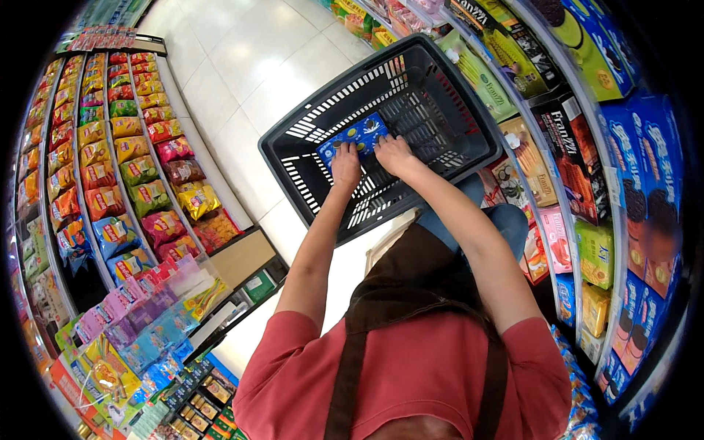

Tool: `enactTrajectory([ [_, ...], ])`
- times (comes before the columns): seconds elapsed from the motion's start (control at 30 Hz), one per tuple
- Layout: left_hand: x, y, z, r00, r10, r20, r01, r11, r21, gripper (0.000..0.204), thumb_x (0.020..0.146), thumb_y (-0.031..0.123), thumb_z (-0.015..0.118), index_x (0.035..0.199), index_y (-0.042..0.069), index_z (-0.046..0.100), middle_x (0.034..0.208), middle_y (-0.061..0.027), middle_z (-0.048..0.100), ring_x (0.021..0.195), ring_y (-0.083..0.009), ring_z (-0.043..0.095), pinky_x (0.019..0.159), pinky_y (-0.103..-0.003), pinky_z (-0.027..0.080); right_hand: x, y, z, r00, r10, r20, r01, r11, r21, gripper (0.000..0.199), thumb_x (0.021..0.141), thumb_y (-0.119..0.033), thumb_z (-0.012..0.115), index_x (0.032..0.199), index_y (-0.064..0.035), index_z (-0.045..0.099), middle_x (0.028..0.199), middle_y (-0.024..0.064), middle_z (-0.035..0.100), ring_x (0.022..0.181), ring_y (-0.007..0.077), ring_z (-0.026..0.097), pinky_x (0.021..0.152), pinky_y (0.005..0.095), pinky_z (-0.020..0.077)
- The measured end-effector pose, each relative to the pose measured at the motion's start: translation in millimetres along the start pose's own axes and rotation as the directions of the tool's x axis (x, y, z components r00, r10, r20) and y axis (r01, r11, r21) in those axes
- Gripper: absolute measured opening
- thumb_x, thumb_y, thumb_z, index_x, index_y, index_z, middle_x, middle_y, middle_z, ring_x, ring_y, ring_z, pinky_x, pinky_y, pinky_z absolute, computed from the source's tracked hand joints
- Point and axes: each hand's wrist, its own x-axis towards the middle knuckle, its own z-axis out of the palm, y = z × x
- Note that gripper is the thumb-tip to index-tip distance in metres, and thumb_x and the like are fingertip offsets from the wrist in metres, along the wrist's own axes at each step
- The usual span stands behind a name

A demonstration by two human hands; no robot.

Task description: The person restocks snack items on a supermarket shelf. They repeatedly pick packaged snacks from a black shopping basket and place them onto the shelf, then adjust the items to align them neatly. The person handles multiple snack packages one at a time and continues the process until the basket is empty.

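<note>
A dark grey plastic shopping basket (323, 103) with slotted walls sits ahead of me, tilted in the view. Inside it is a blue cookie box (353, 136) with round cookie pictures on its face. My left hand (346, 169) grips the near left part of the box, fingers bent over its edge. At the box's right end my right hand (392, 155) has its fingers curled on the edge. Both forearms reach over the basket's near rim. The undersides of my fingers and the thumbs are mostly hidden.
On the left, a shelf rack holds rows of colourful snack bags (139, 171). Shelves on the right hold boxed biscuits, among them a black box (568, 158) and blue packs (645, 176). Pale floor tiles (227, 66) run between them. Hanging pink packets (125, 308) are lower left.
</note>
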Motion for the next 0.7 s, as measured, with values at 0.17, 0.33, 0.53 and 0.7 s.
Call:
enactTrajectory([
  [0.17,2.8,17.0,-8.0,0.998,0.04,-0.048,-0.033,0.99,0.139,0.035,0.082,0.009,0.062,0.116,0.004,0.059,0.117,-0.0126,0.057,0.109,-0.0296,0.057,0.088,-0.042,0.048,16.4,-5.5,30.0,0.996,0.004,-0.09,-0.009,0.999,-0.049,0.035,0.093,-0.017,0.05,0.124,-0.0046,0.061,0.132,0.0142,0.058,0.118,0.029,0.056,0.094,0.0479,0.0466],
  [0.33,9.7,20.0,2.8,0.995,0.047,-0.092,-0.028,0.981,0.193,0.025,0.084,0.012,0.06,0.108,0.005,0.06,0.109,-0.012,0.058,0.104,-0.0283,0.057,0.086,-0.042,0.047,18.7,-11.1,31.4,0.998,0.013,-0.053,-0.016,0.998,-0.058,0.037,0.094,-0.019,0.051,0.128,-0.0076,0.058,0.132,0.0123,0.058,0.117,0.0274,0.057,0.093,0.0466,0.0469],
  [0.53,13.5,13.1,8.8,0.999,0.036,-0.024,-0.031,0.982,0.187,0.02,0.084,0.01,0.059,0.103,0.003,0.06,0.11,-0.0135,0.056,0.106,-0.0294,0.056,0.084,-0.042,0.047,19.5,-18.5,16.3,1.0,0.017,0.011,-0.017,1.0,0.003,0.035,0.094,-0.021,0.051,0.125,-0.0083,0.06,0.127,0.0109,0.06,0.116,0.0264,0.057,0.094,0.0449,0.0456],
  [0.7,4.1,23.9,-24.3,1.0,-0.002,0.026,0.002,1.0,0.003,0.047,0.071,0.017,0.074,0.111,0.004,0.053,0.115,-0.0163,0.054,0.112,-0.0366,0.053,0.087,-0.051,0.045,16.9,-15.1,21.1,0.978,0.005,-0.208,-0.032,0.992,-0.125,0.036,0.094,-0.023,0.049,0.126,-0.0108,0.06,0.133,0.0119,0.057,0.127,0.0283,0.049,0.104,0.0488,0.0386],
])
